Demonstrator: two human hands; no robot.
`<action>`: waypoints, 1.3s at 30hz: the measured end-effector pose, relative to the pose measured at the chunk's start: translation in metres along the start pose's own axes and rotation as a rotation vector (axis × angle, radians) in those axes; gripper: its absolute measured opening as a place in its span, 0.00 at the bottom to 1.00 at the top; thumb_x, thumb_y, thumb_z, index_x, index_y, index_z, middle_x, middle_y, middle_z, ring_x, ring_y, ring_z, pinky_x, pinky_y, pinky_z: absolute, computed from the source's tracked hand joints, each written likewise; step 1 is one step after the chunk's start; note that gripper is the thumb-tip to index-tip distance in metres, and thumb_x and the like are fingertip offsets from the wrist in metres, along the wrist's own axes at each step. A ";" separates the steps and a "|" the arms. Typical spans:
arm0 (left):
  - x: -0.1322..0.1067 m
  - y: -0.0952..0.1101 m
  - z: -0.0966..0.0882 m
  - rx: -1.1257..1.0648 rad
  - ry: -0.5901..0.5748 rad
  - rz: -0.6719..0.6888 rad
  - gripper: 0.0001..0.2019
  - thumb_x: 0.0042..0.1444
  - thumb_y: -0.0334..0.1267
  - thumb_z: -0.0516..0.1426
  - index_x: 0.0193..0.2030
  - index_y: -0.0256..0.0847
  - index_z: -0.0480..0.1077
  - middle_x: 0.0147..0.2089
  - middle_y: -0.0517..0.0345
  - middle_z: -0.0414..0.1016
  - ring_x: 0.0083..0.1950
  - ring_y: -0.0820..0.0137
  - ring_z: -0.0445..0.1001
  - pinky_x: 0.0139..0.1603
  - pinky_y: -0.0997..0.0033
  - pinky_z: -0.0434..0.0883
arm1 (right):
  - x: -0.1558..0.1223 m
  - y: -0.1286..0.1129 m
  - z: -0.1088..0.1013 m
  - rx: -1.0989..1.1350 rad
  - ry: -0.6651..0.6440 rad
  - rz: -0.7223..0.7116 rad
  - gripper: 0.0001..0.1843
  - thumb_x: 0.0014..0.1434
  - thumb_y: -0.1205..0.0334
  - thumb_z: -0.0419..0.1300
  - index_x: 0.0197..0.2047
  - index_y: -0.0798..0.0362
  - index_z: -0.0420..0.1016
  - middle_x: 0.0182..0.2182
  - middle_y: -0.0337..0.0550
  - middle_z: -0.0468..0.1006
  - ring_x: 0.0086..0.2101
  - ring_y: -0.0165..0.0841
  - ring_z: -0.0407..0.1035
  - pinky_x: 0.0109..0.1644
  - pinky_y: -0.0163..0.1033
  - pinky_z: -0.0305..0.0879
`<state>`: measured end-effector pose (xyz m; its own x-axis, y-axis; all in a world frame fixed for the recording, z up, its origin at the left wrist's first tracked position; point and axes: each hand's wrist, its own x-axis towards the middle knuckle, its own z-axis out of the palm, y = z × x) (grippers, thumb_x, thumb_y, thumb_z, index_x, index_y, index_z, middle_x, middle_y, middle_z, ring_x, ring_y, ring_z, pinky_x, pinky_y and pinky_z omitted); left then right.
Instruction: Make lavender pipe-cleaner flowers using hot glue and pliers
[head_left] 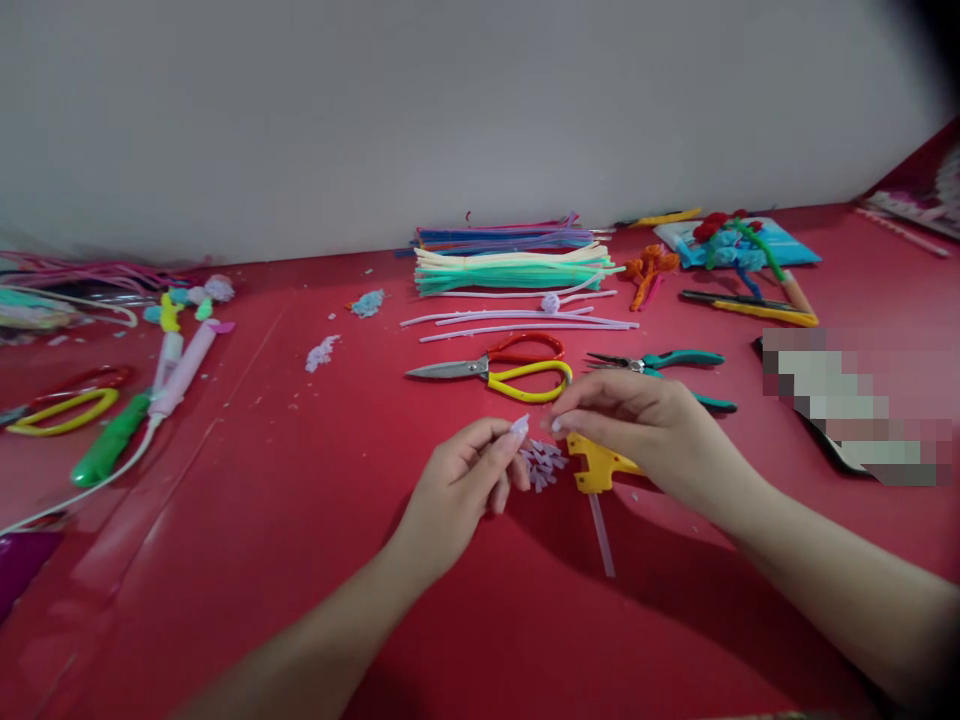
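My left hand pinches a small lilac piece of pipe cleaner between thumb and forefinger. Close to it on the right, my right hand has its thumb and fingertips pressed together; anything between them is too small to make out. Below and between the hands lies a little heap of short lilac pieces on the red table. A yellow glue gun rests partly under my right hand, with a clear glue stick sticking out toward me.
Beyond my hands lie scissors with red and yellow handles and teal-handled pliers. Lilac pipe cleaners and bundled green ones lie near the wall. A pink corded tool is at left, a pixelated dark-edged object at right.
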<state>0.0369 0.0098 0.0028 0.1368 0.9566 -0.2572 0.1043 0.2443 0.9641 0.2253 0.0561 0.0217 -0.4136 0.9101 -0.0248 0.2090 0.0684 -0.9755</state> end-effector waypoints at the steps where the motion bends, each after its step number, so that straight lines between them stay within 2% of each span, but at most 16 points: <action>1: -0.001 0.000 0.001 0.006 -0.009 -0.002 0.12 0.61 0.46 0.52 0.34 0.40 0.68 0.25 0.63 0.71 0.19 0.80 0.60 0.20 0.79 0.56 | 0.000 0.001 0.001 0.064 -0.013 0.023 0.06 0.54 0.59 0.62 0.34 0.52 0.75 0.28 0.37 0.75 0.29 0.28 0.68 0.33 0.33 0.65; 5: -0.002 0.000 0.003 0.007 -0.025 -0.006 0.12 0.61 0.45 0.51 0.36 0.39 0.69 0.25 0.62 0.72 0.19 0.79 0.59 0.19 0.78 0.55 | -0.002 0.000 0.005 0.300 -0.115 0.107 0.07 0.53 0.59 0.64 0.33 0.53 0.74 0.27 0.36 0.76 0.26 0.27 0.69 0.30 0.32 0.64; 9: -0.003 -0.002 0.004 0.003 -0.052 -0.007 0.11 0.62 0.43 0.51 0.38 0.39 0.69 0.26 0.62 0.72 0.19 0.80 0.58 0.20 0.79 0.55 | -0.003 -0.004 0.008 0.336 -0.163 0.163 0.06 0.55 0.61 0.63 0.33 0.54 0.73 0.26 0.38 0.78 0.29 0.29 0.72 0.35 0.34 0.66; 16: -0.005 -0.003 0.005 0.003 -0.064 0.016 0.10 0.63 0.42 0.50 0.39 0.39 0.68 0.26 0.63 0.71 0.20 0.80 0.56 0.22 0.79 0.56 | -0.002 -0.002 0.008 0.220 -0.104 0.140 0.08 0.54 0.59 0.63 0.33 0.55 0.75 0.28 0.39 0.77 0.30 0.28 0.70 0.39 0.35 0.65; 24: -0.006 -0.001 0.006 0.007 -0.070 0.005 0.10 0.63 0.42 0.50 0.39 0.39 0.68 0.26 0.63 0.71 0.20 0.80 0.55 0.23 0.78 0.57 | -0.003 0.002 0.010 0.226 -0.094 0.149 0.10 0.53 0.57 0.64 0.33 0.54 0.72 0.27 0.37 0.75 0.29 0.27 0.69 0.34 0.34 0.64; 31: -0.007 -0.002 0.006 0.061 -0.066 0.018 0.10 0.62 0.43 0.50 0.38 0.40 0.68 0.27 0.63 0.70 0.21 0.78 0.56 0.23 0.78 0.59 | 0.000 0.003 0.007 0.100 -0.095 0.134 0.09 0.52 0.57 0.63 0.31 0.55 0.74 0.26 0.36 0.74 0.27 0.25 0.65 0.30 0.31 0.59; 39: -0.008 -0.001 0.005 0.165 -0.042 0.059 0.11 0.62 0.43 0.51 0.35 0.41 0.69 0.28 0.62 0.70 0.21 0.78 0.58 0.21 0.78 0.58 | 0.000 0.000 0.009 -0.027 -0.056 0.112 0.07 0.53 0.59 0.61 0.30 0.55 0.72 0.26 0.37 0.74 0.27 0.27 0.65 0.31 0.33 0.61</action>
<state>0.0403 0.0015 0.0033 0.1883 0.9601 -0.2067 0.2545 0.1556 0.9545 0.2169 0.0524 0.0195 -0.4350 0.8886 -0.1458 0.2803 -0.0203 -0.9597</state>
